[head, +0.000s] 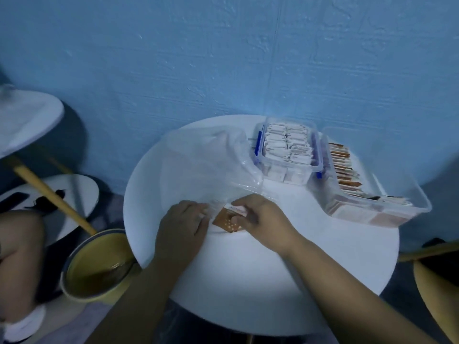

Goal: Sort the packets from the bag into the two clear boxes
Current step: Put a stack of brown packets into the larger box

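Brown speckled flat packet (227, 220) pinched by right hand (258, 217), left hand (182, 219) flat on clear plastic bag (206, 165) beside it: pulling out, boxing likely next.

Orange packet (227, 220) at mouth of clear bag (206, 165); small box (285, 171), large box (402, 175) seemingly packed.

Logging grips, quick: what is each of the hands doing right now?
Left hand: open, pressing the clear plastic bag.
Right hand: pinching a brown dotted packet.
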`<state>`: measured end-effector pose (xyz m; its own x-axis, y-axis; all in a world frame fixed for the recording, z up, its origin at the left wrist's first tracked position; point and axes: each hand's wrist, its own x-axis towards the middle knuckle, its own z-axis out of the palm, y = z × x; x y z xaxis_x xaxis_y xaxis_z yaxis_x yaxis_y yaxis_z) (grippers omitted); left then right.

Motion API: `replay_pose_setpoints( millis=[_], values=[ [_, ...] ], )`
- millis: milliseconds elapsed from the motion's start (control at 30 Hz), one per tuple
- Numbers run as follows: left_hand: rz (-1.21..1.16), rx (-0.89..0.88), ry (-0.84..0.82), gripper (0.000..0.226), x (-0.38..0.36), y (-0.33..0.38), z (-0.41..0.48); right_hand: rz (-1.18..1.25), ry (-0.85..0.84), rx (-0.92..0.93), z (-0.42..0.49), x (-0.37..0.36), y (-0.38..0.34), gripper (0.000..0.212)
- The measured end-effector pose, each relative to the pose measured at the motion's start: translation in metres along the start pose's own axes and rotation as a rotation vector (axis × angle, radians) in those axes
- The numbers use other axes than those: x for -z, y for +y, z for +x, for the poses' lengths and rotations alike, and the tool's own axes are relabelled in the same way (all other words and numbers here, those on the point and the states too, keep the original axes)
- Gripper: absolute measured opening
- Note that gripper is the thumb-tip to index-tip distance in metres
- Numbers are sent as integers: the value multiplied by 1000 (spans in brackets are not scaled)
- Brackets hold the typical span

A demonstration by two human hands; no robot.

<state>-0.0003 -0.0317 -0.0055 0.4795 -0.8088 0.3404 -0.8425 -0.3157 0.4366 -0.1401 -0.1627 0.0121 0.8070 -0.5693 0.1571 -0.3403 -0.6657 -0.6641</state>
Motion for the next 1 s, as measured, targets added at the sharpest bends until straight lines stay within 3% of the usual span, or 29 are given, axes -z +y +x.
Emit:
replay_pose_setpoints(
  millis=[100,167,300,433,567,667,867,933,1000],
  values=[
    [13,119,-16,47,0,5,11,-66,-63,-42,2,-8,2,56],
    [94,113,-36,50,-5,10,14,-70,-62,-40,3,-9,2,58],
    [38,251,-63,51,-6,19,21,138,-42,-135,3,-10,2,59],
    [-168,287,-131,58,-3,15,22,310,22,-177,1,-9,4,65],
    [-234,249,-171,32,5,13,22,304,-90,-250,5,0,-1,70],
    [-333,240,-123,14,12,14,15,337,-122,-283,7,8,-5,63],
    [-589,352,34,17,19,29,5,649,-7,-235,-7,25,-7,33],
    [-746,344,9,20,16,47,4,776,37,-223,-18,33,-3,32],
    [-830,317,-88,26,10,67,2,730,83,-230,-30,39,4,32]
  ],
)
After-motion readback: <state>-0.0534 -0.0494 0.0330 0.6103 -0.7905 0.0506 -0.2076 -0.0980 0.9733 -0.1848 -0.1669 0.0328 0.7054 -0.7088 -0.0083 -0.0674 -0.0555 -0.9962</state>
